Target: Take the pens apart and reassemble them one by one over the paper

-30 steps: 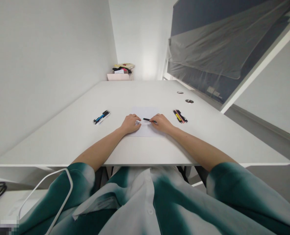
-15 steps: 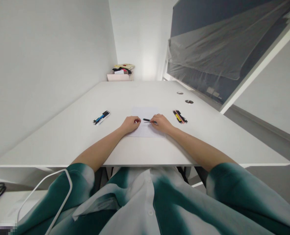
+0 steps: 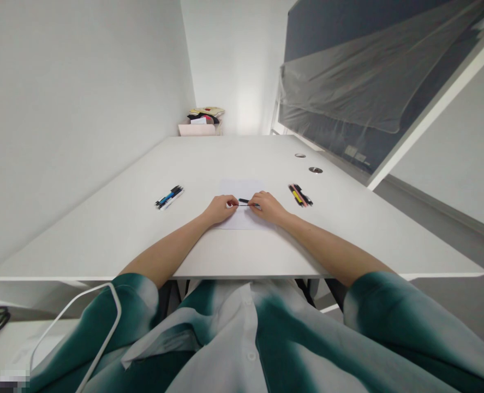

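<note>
A thin dark rod, like a pen refill (image 3: 244, 205), spans level between my two hands just above a white sheet of paper (image 3: 242, 221). My right hand (image 3: 268, 207) is closed around it, fingers pinching near its right part. My left hand (image 3: 221, 209) is also closed, thumb and fingertips pinched at the rod's left end. Whether something else small is between those left fingertips is hidden. Behind the rod lies a short black pen part (image 3: 244, 200), partly covered by my right fingers.
Left of the paper lies a group of pens (image 3: 169, 197), blue, black and clear. Another group, yellow, pink and black pens (image 3: 300, 195), lies to the right. Two round metal discs (image 3: 316, 170) sit farther back on the white table (image 3: 242, 254). A pink box (image 3: 196, 129) stands beyond its far edge.
My left hand has shifted slightly right, closing the gap to the rod's left end. My right hand and the pen part stay nearly in place.
</note>
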`<state>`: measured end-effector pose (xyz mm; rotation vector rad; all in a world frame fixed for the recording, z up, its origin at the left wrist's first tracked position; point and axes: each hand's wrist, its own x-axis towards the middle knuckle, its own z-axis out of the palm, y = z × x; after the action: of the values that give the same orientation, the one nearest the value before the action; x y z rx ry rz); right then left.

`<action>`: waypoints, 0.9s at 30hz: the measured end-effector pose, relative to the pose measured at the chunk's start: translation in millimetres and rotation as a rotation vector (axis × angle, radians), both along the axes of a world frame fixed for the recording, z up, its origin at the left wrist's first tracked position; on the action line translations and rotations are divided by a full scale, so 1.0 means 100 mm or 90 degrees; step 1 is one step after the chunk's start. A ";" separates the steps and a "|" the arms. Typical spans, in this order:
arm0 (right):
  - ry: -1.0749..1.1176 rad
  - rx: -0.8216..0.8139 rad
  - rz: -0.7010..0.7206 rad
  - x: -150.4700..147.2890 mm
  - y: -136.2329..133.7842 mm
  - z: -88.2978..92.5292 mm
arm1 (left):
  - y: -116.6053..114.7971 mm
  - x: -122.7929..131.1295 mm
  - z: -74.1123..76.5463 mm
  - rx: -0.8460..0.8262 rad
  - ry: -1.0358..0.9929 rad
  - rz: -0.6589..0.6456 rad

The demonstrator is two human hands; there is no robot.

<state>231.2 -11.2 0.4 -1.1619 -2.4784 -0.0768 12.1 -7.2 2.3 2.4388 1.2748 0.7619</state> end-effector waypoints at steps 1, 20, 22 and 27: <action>-0.001 -0.001 0.000 0.00 0.00 0.00 | 0.00 0.00 0.00 -0.001 -0.005 0.001; 0.025 0.000 0.029 -0.06 -0.01 -0.05 | 0.02 0.05 -0.05 -0.010 -0.011 -0.018; 0.037 0.002 0.041 -0.07 -0.01 -0.07 | 0.02 0.06 -0.05 -0.013 -0.021 -0.019; 0.050 0.010 0.058 -0.09 -0.02 -0.09 | 0.01 0.07 -0.05 -0.025 -0.040 -0.029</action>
<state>222.6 -13.3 -8.6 -1.0247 -2.4536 -0.0244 19.6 -6.6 -3.2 2.3856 1.1948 0.7872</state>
